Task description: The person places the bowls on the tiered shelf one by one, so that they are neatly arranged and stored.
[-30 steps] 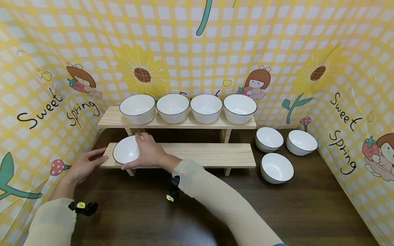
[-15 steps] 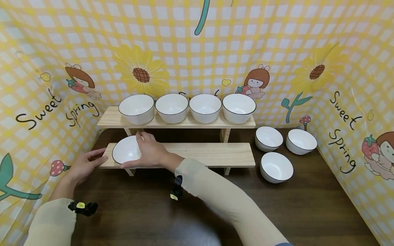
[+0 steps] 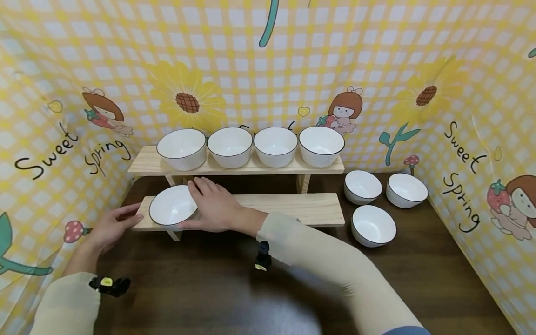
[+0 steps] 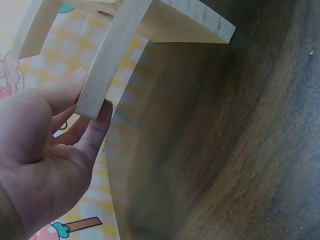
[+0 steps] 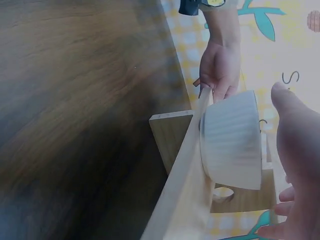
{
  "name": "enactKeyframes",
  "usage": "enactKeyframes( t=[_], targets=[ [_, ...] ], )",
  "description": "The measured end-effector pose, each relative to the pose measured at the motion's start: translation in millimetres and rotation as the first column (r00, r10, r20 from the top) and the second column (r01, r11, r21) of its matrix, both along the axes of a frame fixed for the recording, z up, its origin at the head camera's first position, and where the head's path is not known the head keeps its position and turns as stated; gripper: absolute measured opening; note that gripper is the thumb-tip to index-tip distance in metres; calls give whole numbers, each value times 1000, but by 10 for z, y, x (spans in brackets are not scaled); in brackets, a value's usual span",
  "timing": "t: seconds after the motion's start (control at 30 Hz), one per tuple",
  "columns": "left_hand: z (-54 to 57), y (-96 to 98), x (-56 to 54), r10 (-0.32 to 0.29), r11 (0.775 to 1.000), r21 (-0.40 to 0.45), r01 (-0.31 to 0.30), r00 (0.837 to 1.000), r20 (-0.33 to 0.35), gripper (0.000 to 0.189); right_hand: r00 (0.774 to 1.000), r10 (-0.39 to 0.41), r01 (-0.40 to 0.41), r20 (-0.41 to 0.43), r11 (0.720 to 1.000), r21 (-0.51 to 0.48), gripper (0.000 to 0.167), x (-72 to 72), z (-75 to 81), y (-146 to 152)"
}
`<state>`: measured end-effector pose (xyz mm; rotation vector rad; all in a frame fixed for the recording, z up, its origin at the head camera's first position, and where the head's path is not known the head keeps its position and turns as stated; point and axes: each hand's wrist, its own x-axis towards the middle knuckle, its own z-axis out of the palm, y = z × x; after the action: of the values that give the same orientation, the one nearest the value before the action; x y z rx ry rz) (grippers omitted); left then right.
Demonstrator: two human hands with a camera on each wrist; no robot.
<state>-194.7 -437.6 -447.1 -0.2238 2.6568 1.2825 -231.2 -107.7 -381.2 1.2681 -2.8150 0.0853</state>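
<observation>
A white bowl (image 3: 170, 207) with a dark rim stands upright at the left end of the lower wooden shelf (image 3: 289, 209). My right hand (image 3: 217, 207) is spread at the bowl's right side, fingertips near the rim. In the right wrist view, a gap separates this hand (image 5: 305, 150) from the bowl's ribbed wall (image 5: 232, 140). My left hand (image 3: 110, 229) holds the shelf's left end. The left wrist view has that hand (image 4: 50, 155) pinching the board (image 4: 107, 65), thumb on one face and fingers on the other.
Several white bowls (image 3: 230, 146) line the upper shelf (image 3: 144, 163) behind. Three smaller bowls (image 3: 374, 226) sit on the dark wooden table (image 3: 201, 288) right of the rack. A checked yellow cloth (image 3: 259, 88) hangs around the back and sides.
My right hand has loosened from the bowl and shifted right, uncovering more of its rim. The left hand keeps its hold on the shelf end. The head view has turned slightly right.
</observation>
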Motion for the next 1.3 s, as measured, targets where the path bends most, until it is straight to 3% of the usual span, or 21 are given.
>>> enactKeyframes(
  t=[0.4,0.63,1.3],
  targets=[
    [-14,-5,3,7,1000,5,-7,1000,2,83,996,80,-77,-30,994,82,110,123,31,480],
    [-17,-4,-9,10,1000,26,-11,1000,13,83,994,111,-110,-17,992,69,109,201,22,774],
    [-10,-12,-5,11,1000,23,-12,999,32,86,998,57,-57,23,998,5,108,322,-109,1692]
  ],
)
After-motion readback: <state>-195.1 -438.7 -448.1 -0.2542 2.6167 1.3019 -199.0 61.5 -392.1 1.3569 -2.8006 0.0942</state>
